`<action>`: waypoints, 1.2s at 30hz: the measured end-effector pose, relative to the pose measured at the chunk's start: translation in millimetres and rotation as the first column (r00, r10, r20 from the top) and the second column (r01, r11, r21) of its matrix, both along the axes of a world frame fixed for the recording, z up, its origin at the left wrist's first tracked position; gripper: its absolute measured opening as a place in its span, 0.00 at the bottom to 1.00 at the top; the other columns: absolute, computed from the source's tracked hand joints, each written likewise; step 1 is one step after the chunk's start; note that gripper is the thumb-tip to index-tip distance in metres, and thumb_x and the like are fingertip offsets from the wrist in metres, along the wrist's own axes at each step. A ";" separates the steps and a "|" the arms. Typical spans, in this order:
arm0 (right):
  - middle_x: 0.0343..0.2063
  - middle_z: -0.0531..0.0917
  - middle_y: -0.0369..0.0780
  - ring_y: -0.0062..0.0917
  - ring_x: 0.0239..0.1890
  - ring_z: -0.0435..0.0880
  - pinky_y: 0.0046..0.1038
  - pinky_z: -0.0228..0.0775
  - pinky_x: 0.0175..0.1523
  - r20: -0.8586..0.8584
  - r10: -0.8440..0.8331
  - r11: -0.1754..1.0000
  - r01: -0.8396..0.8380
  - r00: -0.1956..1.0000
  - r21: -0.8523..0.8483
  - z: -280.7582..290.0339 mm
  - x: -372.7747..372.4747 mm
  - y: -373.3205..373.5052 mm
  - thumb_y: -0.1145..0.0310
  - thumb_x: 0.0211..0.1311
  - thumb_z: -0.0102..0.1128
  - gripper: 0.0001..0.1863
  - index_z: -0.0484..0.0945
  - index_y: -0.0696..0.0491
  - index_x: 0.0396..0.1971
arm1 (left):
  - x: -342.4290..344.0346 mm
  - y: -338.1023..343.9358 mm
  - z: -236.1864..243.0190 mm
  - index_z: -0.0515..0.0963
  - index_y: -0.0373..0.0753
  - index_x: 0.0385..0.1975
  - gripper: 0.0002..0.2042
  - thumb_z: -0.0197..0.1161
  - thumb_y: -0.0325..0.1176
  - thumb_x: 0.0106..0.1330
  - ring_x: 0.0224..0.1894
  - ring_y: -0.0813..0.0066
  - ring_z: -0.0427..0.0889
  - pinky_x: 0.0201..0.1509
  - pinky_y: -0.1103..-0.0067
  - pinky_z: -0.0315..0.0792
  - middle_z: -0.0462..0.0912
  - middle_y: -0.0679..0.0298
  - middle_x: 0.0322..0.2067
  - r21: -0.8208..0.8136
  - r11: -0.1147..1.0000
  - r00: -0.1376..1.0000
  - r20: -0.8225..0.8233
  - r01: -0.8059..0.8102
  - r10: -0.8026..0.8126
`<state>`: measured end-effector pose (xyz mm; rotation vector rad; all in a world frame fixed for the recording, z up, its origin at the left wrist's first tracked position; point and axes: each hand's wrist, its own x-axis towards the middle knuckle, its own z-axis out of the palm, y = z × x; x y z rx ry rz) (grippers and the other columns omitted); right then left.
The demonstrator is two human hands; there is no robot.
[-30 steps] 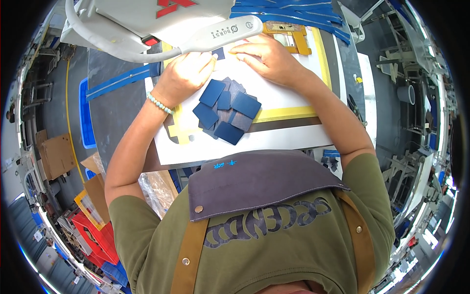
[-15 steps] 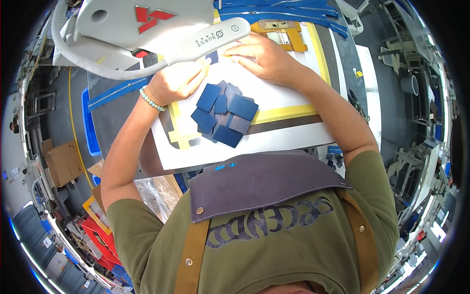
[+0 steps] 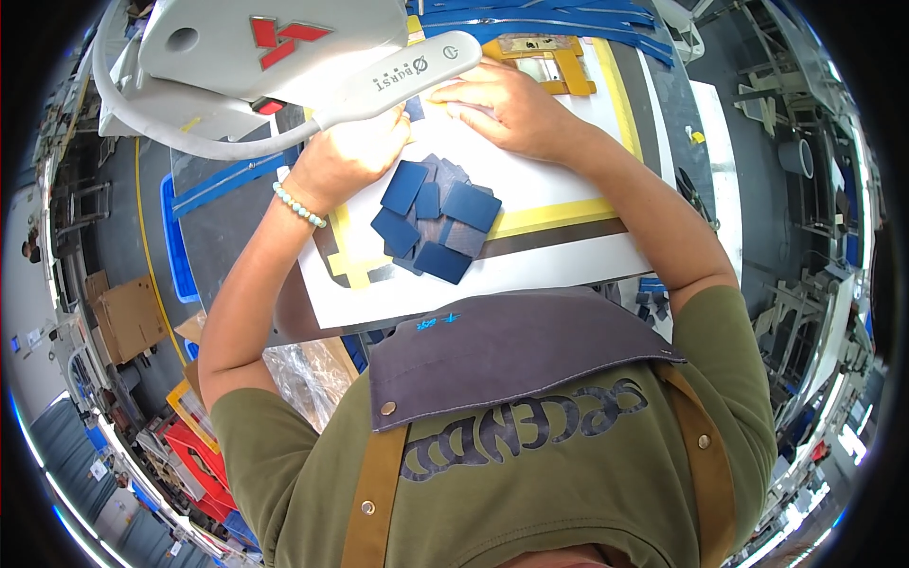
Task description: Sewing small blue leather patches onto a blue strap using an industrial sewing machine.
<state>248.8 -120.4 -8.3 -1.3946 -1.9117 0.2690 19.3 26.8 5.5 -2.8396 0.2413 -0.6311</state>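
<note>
My left hand [image 3: 352, 159], with a beaded bracelet at the wrist, is closed, its fingers drawn together at the left edge of a small dark-blue flat piece [image 3: 415, 110]. The white lamp arm [image 3: 402, 80] partly covers the fingertips and the piece. To the right, my right hand [image 3: 511, 112] lies low over the white work surface [image 3: 530, 185], fingers stretched and apart, holding nothing I can see. Some of its fingertips are near the lamp's end. Between my forearms is a loose pile of blue rectangular pieces [image 3: 437, 213], overlapping at various angles.
A pale machine head [image 3: 218, 57] with a cable overhangs the upper left. Blue zipper strips [image 3: 549, 21] lie at the far edge, beside a yellow-brown frame [image 3: 573, 71]. Yellow tape [image 3: 559, 216] borders the surface. A blue bin [image 3: 177, 241] stands off the left edge, cardboard boxes [image 3: 133, 312] beyond.
My left hand has shifted slightly right and rolled, and its fingers look more curled at the blue piece. My right hand and the pile stay nearly the same.
</note>
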 end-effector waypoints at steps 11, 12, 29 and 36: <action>0.54 0.87 0.40 0.34 0.60 0.80 0.37 0.72 0.67 0.209 0.037 0.992 -0.061 0.977 0.112 -5.5 1.5 3.8 0.72 0.67 0.63 0.15 0.86 0.54 0.52 | 10.0 -2.1 12.9 0.83 0.40 0.38 0.11 0.70 0.26 0.55 0.44 0.73 0.87 0.53 0.76 0.83 0.89 0.62 0.47 0.069 0.997 0.998 -0.055 0.026 -0.022; 0.55 0.86 0.39 0.32 0.61 0.80 0.36 0.72 0.67 0.262 0.037 0.987 -0.075 0.964 0.139 -5.9 1.8 3.3 0.71 0.66 0.63 0.14 0.87 0.55 0.49 | 10.7 -2.5 13.5 0.83 0.41 0.38 0.10 0.69 0.26 0.55 0.45 0.73 0.86 0.54 0.76 0.83 0.88 0.62 0.47 0.088 0.996 0.998 -0.067 0.011 -0.005; 0.48 0.87 0.34 0.29 0.55 0.83 0.34 0.75 0.60 0.376 -0.035 0.971 -0.058 0.926 0.234 -7.6 -9.3 5.5 0.71 0.61 0.66 0.13 0.87 0.52 0.46 | 12.0 0.2 2.0 0.83 0.38 0.38 0.09 0.68 0.26 0.57 0.40 0.71 0.85 0.47 0.76 0.82 0.86 0.63 0.41 0.172 0.985 0.997 -0.080 0.032 -0.019; 0.53 0.87 0.36 0.30 0.59 0.82 0.35 0.73 0.63 0.387 -0.051 0.981 -0.025 0.921 0.191 -9.5 -7.7 1.4 0.69 0.62 0.67 0.18 0.86 0.51 0.52 | -29.0 -26.0 -4.2 0.84 0.34 0.39 0.09 0.72 0.28 0.61 0.35 0.64 0.87 0.40 0.72 0.82 0.87 0.59 0.39 -0.299 0.935 0.966 0.114 -0.191 0.234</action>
